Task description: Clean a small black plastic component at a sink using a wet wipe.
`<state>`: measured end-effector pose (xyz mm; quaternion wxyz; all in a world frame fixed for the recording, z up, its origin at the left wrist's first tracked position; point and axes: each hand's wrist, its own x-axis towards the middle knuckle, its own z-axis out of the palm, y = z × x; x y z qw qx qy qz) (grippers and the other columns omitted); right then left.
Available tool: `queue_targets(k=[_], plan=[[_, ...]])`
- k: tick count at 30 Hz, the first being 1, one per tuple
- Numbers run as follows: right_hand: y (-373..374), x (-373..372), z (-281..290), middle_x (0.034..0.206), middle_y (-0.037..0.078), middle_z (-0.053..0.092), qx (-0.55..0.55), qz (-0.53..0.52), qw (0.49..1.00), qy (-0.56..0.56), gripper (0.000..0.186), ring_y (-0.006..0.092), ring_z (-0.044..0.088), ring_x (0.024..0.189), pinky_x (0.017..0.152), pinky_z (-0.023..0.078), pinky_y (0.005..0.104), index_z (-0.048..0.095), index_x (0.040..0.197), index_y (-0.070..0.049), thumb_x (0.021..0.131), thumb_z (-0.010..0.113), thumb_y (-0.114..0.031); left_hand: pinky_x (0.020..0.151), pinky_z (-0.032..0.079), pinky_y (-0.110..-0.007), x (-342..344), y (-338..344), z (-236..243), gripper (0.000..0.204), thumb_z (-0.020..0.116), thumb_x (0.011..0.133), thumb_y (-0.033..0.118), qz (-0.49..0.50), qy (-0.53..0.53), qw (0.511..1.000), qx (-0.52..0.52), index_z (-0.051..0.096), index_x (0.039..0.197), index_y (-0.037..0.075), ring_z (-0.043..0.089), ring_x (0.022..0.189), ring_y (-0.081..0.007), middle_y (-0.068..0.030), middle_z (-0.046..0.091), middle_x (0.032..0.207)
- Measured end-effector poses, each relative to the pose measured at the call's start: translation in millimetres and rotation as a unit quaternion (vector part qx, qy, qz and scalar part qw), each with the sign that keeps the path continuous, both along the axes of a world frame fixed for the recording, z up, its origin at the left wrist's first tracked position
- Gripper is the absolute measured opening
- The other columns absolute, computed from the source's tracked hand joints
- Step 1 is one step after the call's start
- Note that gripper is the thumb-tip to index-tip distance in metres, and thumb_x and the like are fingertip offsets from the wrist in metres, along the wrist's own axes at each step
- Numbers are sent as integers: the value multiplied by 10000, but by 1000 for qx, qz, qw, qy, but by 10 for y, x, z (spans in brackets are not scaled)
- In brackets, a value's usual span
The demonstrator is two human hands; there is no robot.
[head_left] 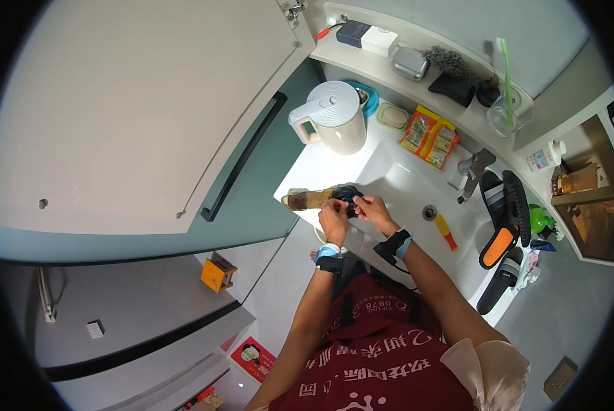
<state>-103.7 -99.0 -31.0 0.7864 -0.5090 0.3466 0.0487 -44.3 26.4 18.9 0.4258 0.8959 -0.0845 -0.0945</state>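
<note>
A long, tan-and-brown shoe-like thing (308,200) lies on the white counter at the basin's left edge. Its right end runs into a dark, crumpled part (347,192); its exact kind is unclear. My left hand (332,220) is closed at the near side of that dark part, thumb and fingers pinched together. Just to the right, my right hand (375,212) also pinches at the dark part's edge. What exactly sits between the fingertips of either hand is too small to make out. Both wrists wear dark bands.
Behind the hands stand a white lidded pitcher (336,120), a soap dish (393,116) and a yellow-red packet (430,137). The basin (396,179) has a faucet (473,175) and a yellow-red handled item (447,233). Slippers (502,205) line the right rim. A cabinet door (142,103) hangs at left.
</note>
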Motion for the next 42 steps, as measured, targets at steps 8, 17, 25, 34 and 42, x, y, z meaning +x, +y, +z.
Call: queue_targets(k=[8, 17, 25, 34, 42], plan=[[14, -62, -145, 728, 64, 655, -33, 6, 997, -65, 196, 122, 607, 605, 574, 504, 261, 663, 875, 29, 913, 696, -160, 630, 522, -352, -33, 58, -33, 85, 713, 837, 74, -10, -4, 1000, -20, 690, 848, -7, 686, 653, -262, -155, 693, 730], [-148, -175, -105, 742, 92, 671, -58, -17, 996, -63, 258, 131, 621, 571, 524, 495, 255, 652, 888, 57, 953, 643, -193, 658, 503, -373, -113, 45, 159, 186, 704, 809, -5, -57, -56, 997, -19, 627, 979, 7, 647, 685, -292, -152, 656, 755], [-203, -126, 57, 737, 60, 665, -25, 65, 994, -81, 267, 102, 599, 582, 537, 472, 227, 673, 871, 11, 914, 702, -251, 654, 488, -399, -127, 47, 188, 124, 732, 799, 30, -96, -155, 983, -20, 643, 870, -20, 601, 661, -309, -160, 615, 763], [-107, -77, 74, 738, 27, 644, 54, 8, 998, -35, 167, 94, 584, 597, 542, 464, 224, 671, 881, -6, 907, 687, -171, 635, 490, -409, -75, -46, 35, 162, 756, 795, 132, -63, -90, 992, 60, 669, 760, 0, 634, 697, -307, -136, 633, 715], [-66, -41, -108, 750, 37, 646, 30, -6, 998, -52, 194, 98, 590, 614, 570, 478, 228, 660, 922, -13, 949, 642, -204, 621, 500, -373, -51, -20, -29, 94, 718, 775, 54, -56, -34, 998, -5, 642, 781, 0, 636, 656, -291, -149, 640, 729]])
